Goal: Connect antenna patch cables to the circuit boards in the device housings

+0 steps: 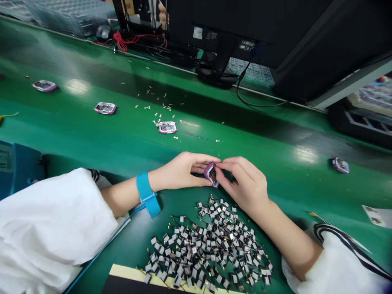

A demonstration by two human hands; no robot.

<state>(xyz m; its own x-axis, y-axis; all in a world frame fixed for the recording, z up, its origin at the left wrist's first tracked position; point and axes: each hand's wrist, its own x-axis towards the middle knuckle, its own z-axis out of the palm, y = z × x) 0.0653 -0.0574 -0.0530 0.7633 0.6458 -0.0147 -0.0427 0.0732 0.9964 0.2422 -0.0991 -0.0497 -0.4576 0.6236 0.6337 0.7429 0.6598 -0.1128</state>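
In the head view, my left hand [186, 171] grips a small purple device casing [210, 173] by its left side, between thumb and fingers. Electronic parts show inside its open face. My right hand [245, 181] is pinched at the casing's upper right edge; a small dark round part seems to sit at the fingertips, too small to name. A teal wrist strap with a cord [147, 194] is around my left wrist. Just below my hands lies a heap of small grey-and-black square parts with short wires [211, 245].
Similar open casings lie on the green bench [260, 134]: one ahead [168, 127], two further left [105, 108] [44, 85], one at right [340, 165]. Small pale strips [165, 107] are scattered around the nearest. A monitor [245, 32] stands behind; a blue box [18, 167] sits left.
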